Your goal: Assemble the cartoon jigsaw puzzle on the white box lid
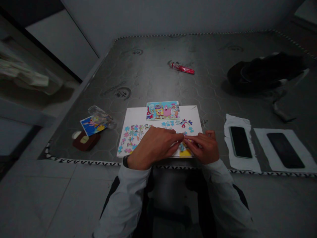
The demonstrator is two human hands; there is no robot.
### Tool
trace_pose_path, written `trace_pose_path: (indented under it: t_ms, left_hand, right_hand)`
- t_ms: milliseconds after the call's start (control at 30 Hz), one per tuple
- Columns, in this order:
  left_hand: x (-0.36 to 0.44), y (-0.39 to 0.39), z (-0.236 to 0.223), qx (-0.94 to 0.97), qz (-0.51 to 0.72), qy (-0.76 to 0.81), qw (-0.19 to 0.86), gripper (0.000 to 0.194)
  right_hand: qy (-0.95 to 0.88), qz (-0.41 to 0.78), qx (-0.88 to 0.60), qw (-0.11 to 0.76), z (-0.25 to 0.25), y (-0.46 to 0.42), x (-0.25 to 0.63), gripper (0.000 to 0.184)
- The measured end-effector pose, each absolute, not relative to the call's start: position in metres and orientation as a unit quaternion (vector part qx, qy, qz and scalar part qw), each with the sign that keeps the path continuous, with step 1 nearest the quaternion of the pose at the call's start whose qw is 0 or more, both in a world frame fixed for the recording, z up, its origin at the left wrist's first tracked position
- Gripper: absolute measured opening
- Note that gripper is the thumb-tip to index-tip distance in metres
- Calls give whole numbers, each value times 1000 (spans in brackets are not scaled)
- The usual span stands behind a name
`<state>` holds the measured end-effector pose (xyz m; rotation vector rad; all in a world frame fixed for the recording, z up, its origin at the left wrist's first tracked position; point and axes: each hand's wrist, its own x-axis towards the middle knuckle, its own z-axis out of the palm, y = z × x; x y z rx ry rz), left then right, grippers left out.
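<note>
My left hand reaches over the white board, its thumb and fingers closed at the tips. Meeting it from the other side, my right hand is also pinched. A small jigsaw piece shows at the fingertips, mostly covered by them. Left of my hands lie several loose jigsaw pieces, blue, pink and multicoloured. More loose pieces lie beyond my fingers. A cartoon picture card rests at the board's far edge. Under my hands, a yellow patch is partly hidden.
A phone and a second dark phone lie on white sheets at right. To the left are a brown case, another picture card and clear plastic. A red-handled tool and a dark bag-like object lie farther back.
</note>
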<state>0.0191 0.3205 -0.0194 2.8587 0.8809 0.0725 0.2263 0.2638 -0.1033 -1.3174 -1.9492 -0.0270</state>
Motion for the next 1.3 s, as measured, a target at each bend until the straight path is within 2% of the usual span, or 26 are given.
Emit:
trace_pose_path:
  t_ms: [233,967,1067,1167,1300]
  left_hand:
    - [27,322,-28,949,6,311,59,16]
    - [21,314,-19,934,-14,358,13,26]
    - [18,307,-15,934,-19,352,54,25]
    - [14,296,-13,932,-42,321,165,21]
    - [7,279,-14,895,-148,327,266,14]
  right_hand:
    - [-754,-46,-538,374,-107,266,225,16]
    - [-722,-9,-597,349,-114,267,227,24]
    - [-724,-5,-594,351,-116,267,227,25]
    - [-723,-8,-591,358,-118,267,228,25]
    - [-720,-1,-595,358,-121,269,229,27]
